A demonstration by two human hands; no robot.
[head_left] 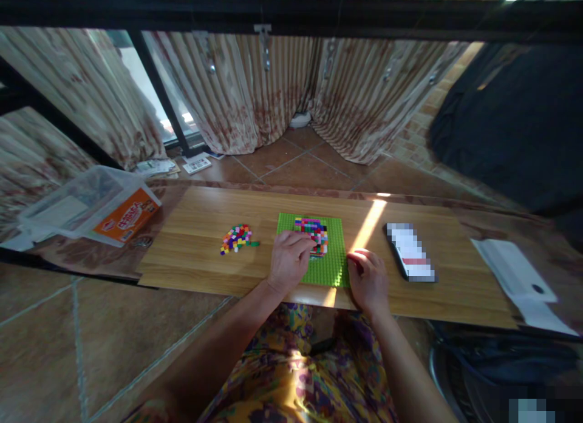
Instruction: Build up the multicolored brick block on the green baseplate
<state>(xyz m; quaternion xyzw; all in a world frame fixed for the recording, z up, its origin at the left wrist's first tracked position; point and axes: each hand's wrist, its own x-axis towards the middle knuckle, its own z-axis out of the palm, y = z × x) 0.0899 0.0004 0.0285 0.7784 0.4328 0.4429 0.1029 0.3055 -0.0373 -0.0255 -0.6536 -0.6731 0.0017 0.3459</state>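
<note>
A green studded baseplate [334, 271] lies on the wooden table. A patch of small multicoloured building bricks [321, 232] is fixed on its upper middle, forming rows in pink, blue, red, white and other colours. My left hand [289, 262] reaches over the plate's left side, thumb and fingers pinched together at the patch. Whatever is between these fingertips is hidden. At the plate's right edge, my right hand [371, 280] rests on the table, fingers curled, with thumb and forefinger against the edge. Left of the plate sits a pile of loose coloured bricks [237, 236].
A phone [411, 253] with a blurred screen lies right of the plate. At the table's right end is a white box-like item [519, 274]. A clear plastic bin [91, 198] with an orange label stands left of the wooden tabletop [191, 259]. Curtains hang behind.
</note>
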